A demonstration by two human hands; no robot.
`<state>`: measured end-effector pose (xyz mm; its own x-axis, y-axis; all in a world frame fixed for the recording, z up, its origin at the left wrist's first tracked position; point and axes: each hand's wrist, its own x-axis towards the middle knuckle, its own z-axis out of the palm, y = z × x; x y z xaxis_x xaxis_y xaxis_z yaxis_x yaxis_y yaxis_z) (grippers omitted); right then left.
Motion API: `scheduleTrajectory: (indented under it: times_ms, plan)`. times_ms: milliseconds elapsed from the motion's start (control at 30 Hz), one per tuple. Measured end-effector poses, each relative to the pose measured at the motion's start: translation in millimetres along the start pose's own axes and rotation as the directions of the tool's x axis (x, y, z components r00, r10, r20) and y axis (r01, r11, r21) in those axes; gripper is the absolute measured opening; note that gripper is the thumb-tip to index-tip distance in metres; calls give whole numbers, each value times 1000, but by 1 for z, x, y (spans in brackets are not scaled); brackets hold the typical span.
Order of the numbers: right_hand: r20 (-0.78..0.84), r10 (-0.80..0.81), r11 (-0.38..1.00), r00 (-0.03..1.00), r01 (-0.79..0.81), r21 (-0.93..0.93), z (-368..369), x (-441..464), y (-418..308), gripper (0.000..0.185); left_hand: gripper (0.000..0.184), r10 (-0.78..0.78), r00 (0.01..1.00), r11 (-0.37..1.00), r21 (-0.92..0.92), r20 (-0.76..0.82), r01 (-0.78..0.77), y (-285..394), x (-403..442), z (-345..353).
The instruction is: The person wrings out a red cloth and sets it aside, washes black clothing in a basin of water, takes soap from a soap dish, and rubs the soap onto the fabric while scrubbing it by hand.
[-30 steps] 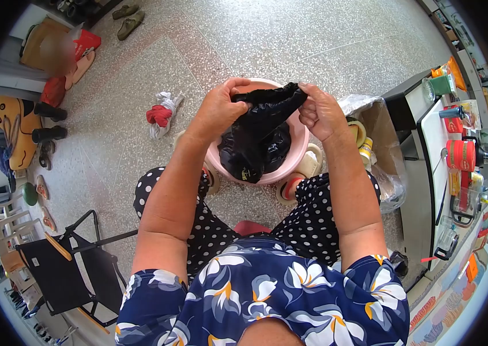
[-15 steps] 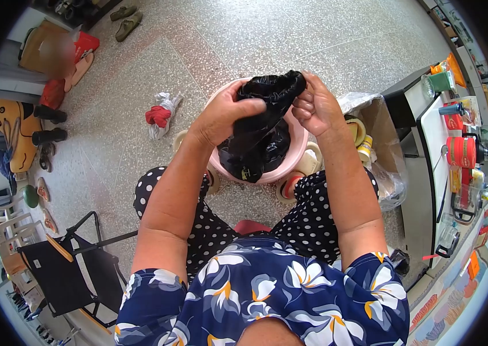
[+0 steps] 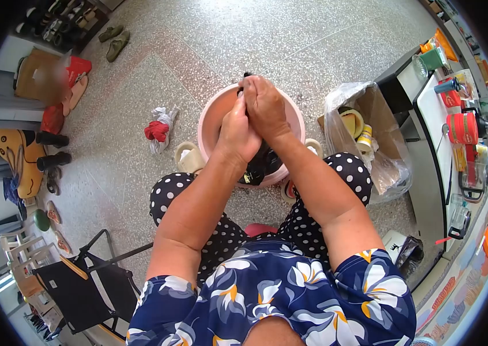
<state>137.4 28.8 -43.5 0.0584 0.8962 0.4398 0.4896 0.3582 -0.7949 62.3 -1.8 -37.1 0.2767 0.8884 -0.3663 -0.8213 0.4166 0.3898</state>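
A shiny, wet-looking black cloth (image 3: 262, 161) hangs down into a pink basin (image 3: 204, 124) on the floor between my feet. My left hand (image 3: 237, 130) is closed on its upper part, thumb pointing up. Pressed against it, my right hand (image 3: 266, 108) wraps over the same bunch from the right. Only a small black tip shows above the knuckles. The rest of the gripped part is hidden by my fingers. A small yellowish mark sits on the cloth low in the basin.
Right of the basin stands a box lined with a clear plastic bag (image 3: 336, 106), with a yellow container (image 3: 364, 138) inside. A red and white cloth (image 3: 160, 130) lies on the floor to the left. A folding chair (image 3: 82, 288) is at lower left, a cluttered table (image 3: 428, 127) at right.
My hands were apart, holding the cloth's top edge spread between them. Now they have come together around it, and the cloth is bunched up in them.
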Motion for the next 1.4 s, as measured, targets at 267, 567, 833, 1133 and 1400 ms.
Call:
scheduleTrajectory:
  times_ms: [267, 567, 833, 1133, 1400]
  plan:
    - [59, 343, 906, 937, -314, -283, -5, 25, 27, 32, 38, -164, 984, 983, 67, -70, 169, 0, -8, -3]
    - [6, 101, 964, 995, -96, -250, -4, 3, -10, 22, 38, 9, 1000, 1000, 26, 18, -10, 7, -10, 8]
    - [145, -67, 968, 987, 99, -231, -1, 17, 99, 25, 42, -128, 992, 970, 208, -3, 126, 19, -24, 13]
    - [375, 84, 988, 923, -27, -155, -47, -29, -20, 28, 36, 122, 988, 984, 138, -90, -108, 55, -7, -2]
    - [516, 132, 981, 846, -185, 53, -48, -15, -11, 20, 33, 85, 992, 992, 86, 92, -93, 68, -20, 7]
